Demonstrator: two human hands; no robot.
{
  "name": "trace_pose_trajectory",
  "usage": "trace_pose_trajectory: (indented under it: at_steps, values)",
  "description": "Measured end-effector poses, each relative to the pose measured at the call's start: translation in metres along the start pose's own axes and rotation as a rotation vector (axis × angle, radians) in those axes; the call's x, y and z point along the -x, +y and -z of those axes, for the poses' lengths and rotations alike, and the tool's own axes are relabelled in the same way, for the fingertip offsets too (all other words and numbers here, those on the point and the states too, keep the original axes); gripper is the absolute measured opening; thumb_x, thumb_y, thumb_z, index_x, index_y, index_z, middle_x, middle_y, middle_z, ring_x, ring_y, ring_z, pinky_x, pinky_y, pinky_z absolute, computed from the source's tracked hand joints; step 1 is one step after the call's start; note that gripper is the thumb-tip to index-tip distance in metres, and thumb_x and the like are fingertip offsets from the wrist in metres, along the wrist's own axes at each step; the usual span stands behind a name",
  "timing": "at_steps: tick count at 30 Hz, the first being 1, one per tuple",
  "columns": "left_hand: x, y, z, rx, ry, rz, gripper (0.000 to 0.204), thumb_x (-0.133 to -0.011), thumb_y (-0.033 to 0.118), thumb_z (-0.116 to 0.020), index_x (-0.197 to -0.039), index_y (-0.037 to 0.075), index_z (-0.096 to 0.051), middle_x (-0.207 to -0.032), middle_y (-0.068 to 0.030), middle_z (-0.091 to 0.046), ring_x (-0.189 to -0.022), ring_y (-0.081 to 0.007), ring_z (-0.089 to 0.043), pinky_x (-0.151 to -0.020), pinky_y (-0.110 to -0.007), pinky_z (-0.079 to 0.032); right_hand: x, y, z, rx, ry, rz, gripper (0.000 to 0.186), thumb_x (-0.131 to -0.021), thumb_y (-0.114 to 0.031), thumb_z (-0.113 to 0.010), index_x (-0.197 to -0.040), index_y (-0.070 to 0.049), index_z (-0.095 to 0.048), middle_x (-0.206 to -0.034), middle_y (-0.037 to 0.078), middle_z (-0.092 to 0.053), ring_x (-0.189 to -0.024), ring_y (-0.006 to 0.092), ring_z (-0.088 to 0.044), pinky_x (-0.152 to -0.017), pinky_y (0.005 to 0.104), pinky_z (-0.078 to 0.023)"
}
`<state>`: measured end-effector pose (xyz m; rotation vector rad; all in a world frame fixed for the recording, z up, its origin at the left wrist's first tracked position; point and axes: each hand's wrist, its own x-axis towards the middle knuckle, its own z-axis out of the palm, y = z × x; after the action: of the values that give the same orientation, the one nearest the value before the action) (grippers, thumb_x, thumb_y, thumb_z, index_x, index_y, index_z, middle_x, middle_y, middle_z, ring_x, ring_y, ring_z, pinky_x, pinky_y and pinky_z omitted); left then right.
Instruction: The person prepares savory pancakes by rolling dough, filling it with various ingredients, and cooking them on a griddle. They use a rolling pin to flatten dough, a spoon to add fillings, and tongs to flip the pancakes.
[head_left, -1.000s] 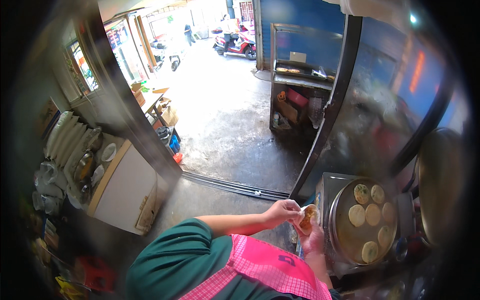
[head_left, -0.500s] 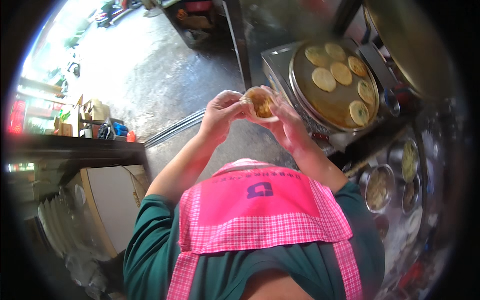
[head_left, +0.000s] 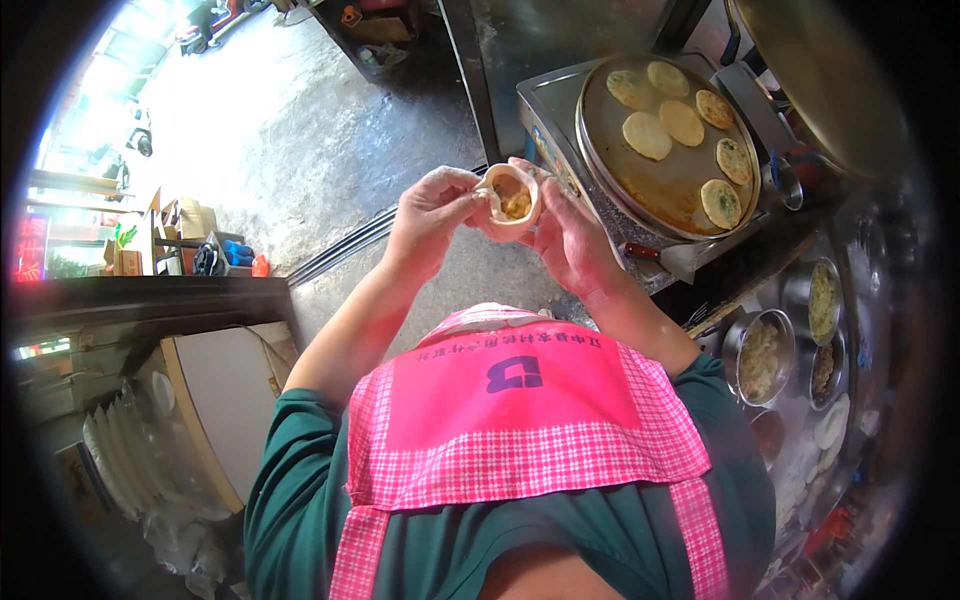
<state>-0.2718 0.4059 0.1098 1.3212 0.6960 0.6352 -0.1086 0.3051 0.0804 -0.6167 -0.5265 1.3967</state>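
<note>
Between my two hands, in front of my chest, is a cup of pale dough (head_left: 500,228) with a yellowish-brown filling (head_left: 516,200) showing through its open top. Thumb and fingers of my left hand (head_left: 432,215) pinch the gathered rim on the left side. My right hand (head_left: 572,232) curves round the right side of the dough and supports it. White flour dusts both hands. To their right, a round griddle (head_left: 675,195) carries several flat round cakes (head_left: 682,123), some pale and some browned with green flecks.
A broad blade with a reddish handle (head_left: 642,252) lies by the griddle's near edge. On the right counter stand metal bowls of filling (head_left: 764,360) and shredded greens (head_left: 823,305), with pale dough rounds (head_left: 832,425) nearby. A white-topped box (head_left: 225,400) stands at left, beside stacked pale trays (head_left: 115,450).
The dough cup has turned more upright and its rim has drawn in around the filling. My left hand has shifted slightly left. The view has moved a little.
</note>
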Motion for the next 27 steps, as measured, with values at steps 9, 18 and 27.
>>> trace_pose_trajectory:
  at_steps: [9,18,27]
  values:
    - [0.006,-0.001,0.0,-0.821,-0.116,-0.492,0.016,-0.079,0.001,-0.068,-0.095,0.007,-0.07,-0.108,-0.0088,-0.068,-0.094,-0.0276,-0.063,-0.079,-0.036,-0.055,-0.006,0.001,-0.003,-0.173,0.044,-0.251,0.049,-0.108,-0.042,-0.03,-0.129,-0.003,-0.05,-0.122,0.009,-0.058,-0.115,0.0208,-0.057,-0.104,0.0393,-0.044]
    - [0.002,-0.016,-0.002,-0.78,-0.082,-0.516,0.018,-0.082,0.0,-0.069,-0.098,0.009,-0.069,-0.096,-0.0044,-0.066,-0.091,-0.0204,-0.064,-0.073,-0.03,-0.055,-0.003,0.002,0.0,-0.274,0.116,-0.349,0.056,-0.106,-0.049,-0.028,-0.132,-0.004,-0.049,-0.124,0.011,-0.058,-0.115,0.0216,-0.058,-0.103,0.0403,-0.045]
    - [-0.01,-0.011,-0.018,-0.178,-0.044,0.013,0.016,-0.082,-0.001,-0.069,-0.097,0.003,-0.069,-0.089,-0.0071,-0.067,-0.081,-0.0126,-0.065,-0.073,-0.029,-0.054,0.0,-0.011,0.027,-0.318,0.031,-0.313,0.065,-0.103,-0.056,-0.03,-0.137,-0.002,-0.044,-0.132,0.014,-0.055,-0.121,0.0254,-0.056,-0.101,0.0458,-0.046]
